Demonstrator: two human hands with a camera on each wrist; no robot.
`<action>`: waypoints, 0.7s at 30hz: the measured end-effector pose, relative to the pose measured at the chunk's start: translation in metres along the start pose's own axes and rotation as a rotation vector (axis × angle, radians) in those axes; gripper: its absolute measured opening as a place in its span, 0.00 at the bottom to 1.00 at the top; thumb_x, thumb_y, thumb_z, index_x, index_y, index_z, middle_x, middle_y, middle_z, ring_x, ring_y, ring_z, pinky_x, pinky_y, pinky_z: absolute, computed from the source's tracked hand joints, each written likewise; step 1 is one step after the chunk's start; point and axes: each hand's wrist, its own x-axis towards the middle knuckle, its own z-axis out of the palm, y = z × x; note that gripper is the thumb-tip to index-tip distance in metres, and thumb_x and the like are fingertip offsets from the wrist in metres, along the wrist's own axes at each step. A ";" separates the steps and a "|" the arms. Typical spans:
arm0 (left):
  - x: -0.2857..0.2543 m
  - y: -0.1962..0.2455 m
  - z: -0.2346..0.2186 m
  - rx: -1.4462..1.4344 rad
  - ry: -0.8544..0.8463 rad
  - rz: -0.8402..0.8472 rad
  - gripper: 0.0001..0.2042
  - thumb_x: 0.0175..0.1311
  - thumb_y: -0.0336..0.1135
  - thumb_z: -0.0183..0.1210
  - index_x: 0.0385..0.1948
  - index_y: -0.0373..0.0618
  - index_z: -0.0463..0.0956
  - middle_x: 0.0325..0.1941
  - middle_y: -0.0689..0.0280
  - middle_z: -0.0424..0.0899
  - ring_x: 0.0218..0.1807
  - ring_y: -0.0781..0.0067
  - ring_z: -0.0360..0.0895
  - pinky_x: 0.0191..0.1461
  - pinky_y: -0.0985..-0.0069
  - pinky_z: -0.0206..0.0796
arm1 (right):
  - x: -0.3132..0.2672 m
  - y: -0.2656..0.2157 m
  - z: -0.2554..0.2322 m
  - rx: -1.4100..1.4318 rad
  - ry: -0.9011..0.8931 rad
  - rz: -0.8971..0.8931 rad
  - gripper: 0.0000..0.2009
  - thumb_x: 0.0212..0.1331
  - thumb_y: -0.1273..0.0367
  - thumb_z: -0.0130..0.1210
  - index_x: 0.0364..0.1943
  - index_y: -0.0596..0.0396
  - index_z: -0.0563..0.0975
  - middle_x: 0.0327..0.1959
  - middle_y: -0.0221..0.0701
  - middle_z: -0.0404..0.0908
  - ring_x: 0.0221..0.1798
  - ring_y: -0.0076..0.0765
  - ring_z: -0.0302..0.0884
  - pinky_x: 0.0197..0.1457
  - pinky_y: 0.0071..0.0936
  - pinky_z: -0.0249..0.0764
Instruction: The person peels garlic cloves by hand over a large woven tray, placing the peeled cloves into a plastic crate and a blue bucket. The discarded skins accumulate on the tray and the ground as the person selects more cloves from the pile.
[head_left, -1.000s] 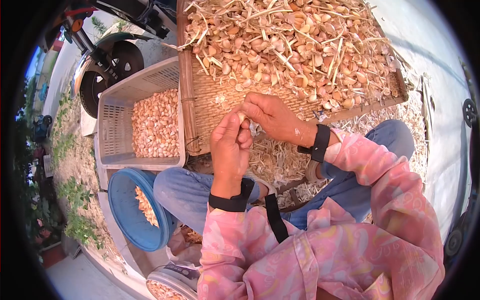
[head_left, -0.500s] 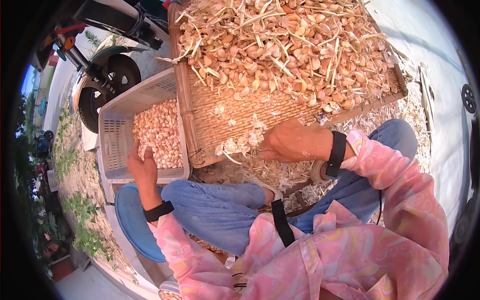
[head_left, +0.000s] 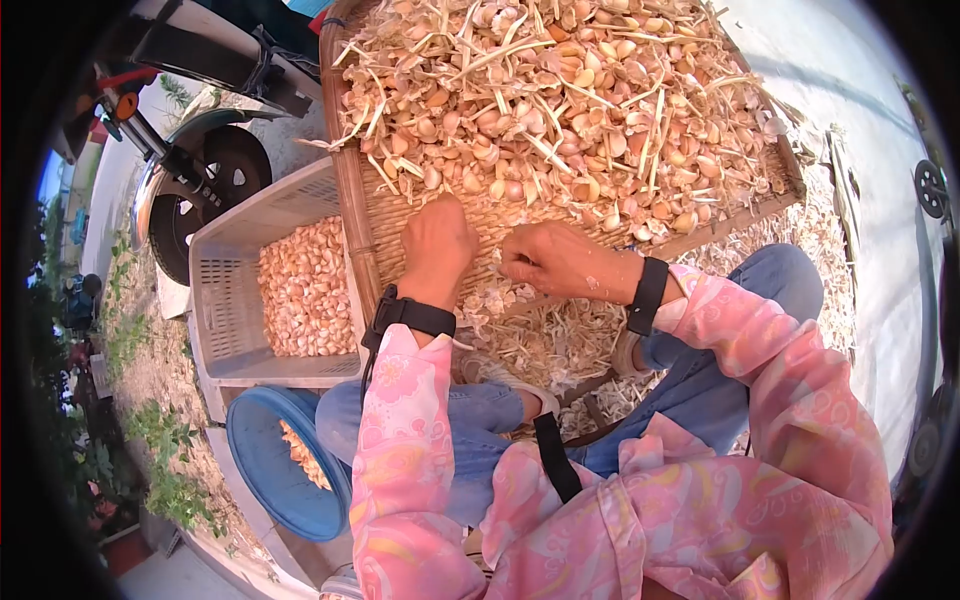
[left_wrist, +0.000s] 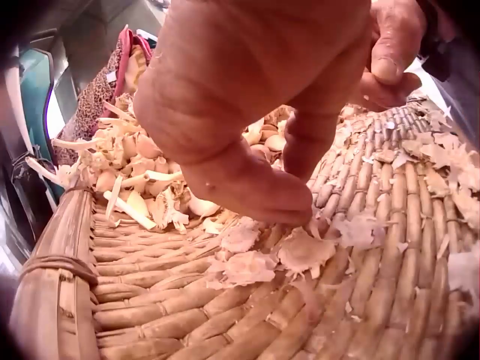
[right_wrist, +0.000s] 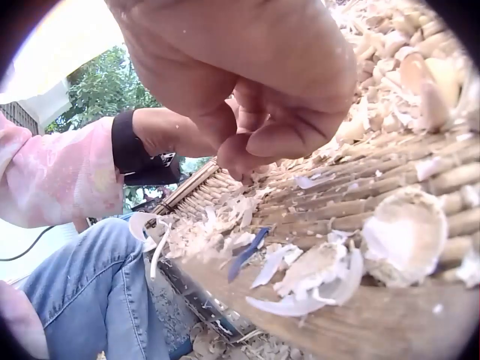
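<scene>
Over the near left part of the woven tray (head_left: pixel 385 225), my left hand (head_left: pixel 440 245) reaches down with its back to the head camera. Its bent thumb and finger (left_wrist: pixel 262 199) come together right at some papery garlic skins (left_wrist: pixel 304 251); I cannot tell whether they pinch any. My right hand (head_left: pixel 570 260) is close by on the right, low over the tray's near edge. Its fingers (right_wrist: pixel 285 139) are curled in, and no thing shows in them. Loose skins (right_wrist: pixel 202 232) lie beneath it. Beyond both hands spreads a heap of garlic cloves (head_left: pixel 560 120) mixed with dry stalks.
Left of the tray stands a pale plastic crate (head_left: pixel 220 270) holding garlic cloves (head_left: pixel 305 290). A blue bucket (head_left: pixel 260 475) with more cloves is nearer me. My jeans-clad knees (head_left: pixel 780 290) flank dry husks (head_left: pixel 550 340) on the ground. A wheel (head_left: pixel 235 165) stands behind the crate.
Both hands were together over the tray's near edge; the left hand then went to the crate and has come back to the tray. The right hand parted from it and lowered to the skins.
</scene>
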 end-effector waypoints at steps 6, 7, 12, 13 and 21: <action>-0.033 -0.013 -0.027 -1.673 -0.095 -0.516 0.09 0.56 0.22 0.54 0.40 0.35 0.74 0.34 0.59 0.80 0.33 0.73 0.80 0.31 0.84 0.74 | 0.014 -0.010 -0.009 0.371 0.170 0.107 0.08 0.59 0.68 0.51 0.38 0.58 0.73 0.24 0.28 0.74 0.24 0.22 0.70 0.28 0.21 0.66; -0.043 -0.010 -0.030 -1.725 -0.069 -0.499 0.09 0.59 0.22 0.53 0.42 0.37 0.73 0.37 0.60 0.80 0.32 0.75 0.79 0.35 0.87 0.75 | 0.015 -0.016 -0.008 0.439 0.142 0.103 0.09 0.60 0.66 0.51 0.40 0.57 0.73 0.24 0.26 0.73 0.25 0.17 0.68 0.28 0.19 0.66; -0.071 0.000 -0.021 -1.816 0.092 -0.382 0.08 0.57 0.23 0.57 0.38 0.35 0.73 0.32 0.63 0.79 0.30 0.79 0.77 0.34 0.87 0.71 | 0.012 -0.041 -0.002 0.322 0.229 -0.120 0.10 0.58 0.66 0.51 0.36 0.59 0.72 0.24 0.38 0.75 0.28 0.42 0.75 0.31 0.34 0.69; -0.074 0.001 -0.019 -1.748 0.127 -0.359 0.08 0.57 0.23 0.57 0.38 0.35 0.73 0.31 0.64 0.79 0.29 0.79 0.77 0.33 0.87 0.70 | 0.012 -0.041 -0.002 0.208 0.257 -0.180 0.09 0.58 0.66 0.51 0.35 0.59 0.72 0.24 0.39 0.75 0.29 0.45 0.74 0.31 0.35 0.69; -0.094 0.019 -0.014 -1.553 0.305 -0.247 0.08 0.57 0.25 0.58 0.36 0.35 0.72 0.28 0.66 0.77 0.27 0.81 0.74 0.33 0.86 0.68 | 0.004 -0.046 -0.011 0.245 0.122 -0.188 0.10 0.56 0.66 0.51 0.26 0.59 0.71 0.21 0.41 0.73 0.27 0.53 0.72 0.29 0.40 0.65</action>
